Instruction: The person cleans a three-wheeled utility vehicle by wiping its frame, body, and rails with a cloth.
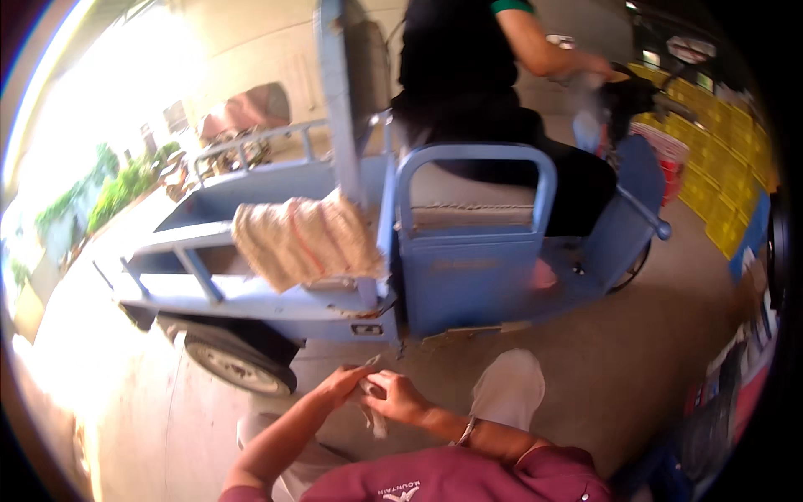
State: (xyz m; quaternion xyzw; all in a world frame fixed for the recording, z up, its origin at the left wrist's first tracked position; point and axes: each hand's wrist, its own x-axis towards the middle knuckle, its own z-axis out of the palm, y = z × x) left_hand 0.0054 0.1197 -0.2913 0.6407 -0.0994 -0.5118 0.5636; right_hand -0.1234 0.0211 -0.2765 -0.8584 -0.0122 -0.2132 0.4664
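Observation:
My left hand (344, 384) and my right hand (401, 396) are close together in front of my body, near the bottom centre. Between them is a pale, crumpled cloth-like piece (378, 427), partly hidden by the fingers, with one end hanging down; its exact kind cannot be told. Just beyond the hands stands a blue cargo tricycle (470, 282). A beige woven sack (307, 238) with reddish stripes is draped over the side rail of its cargo bed. A person (464, 63) in dark clothing sits on the tricycle seat, one hand at the handlebar.
The tricycle's rear wheel (238, 367) rests on the concrete floor at left. Yellow plastic crates (721, 169) are stacked at right, beside a red and white bucket (665, 157). Blurred items stand at the lower right. Green plants (122, 201) grow at far left.

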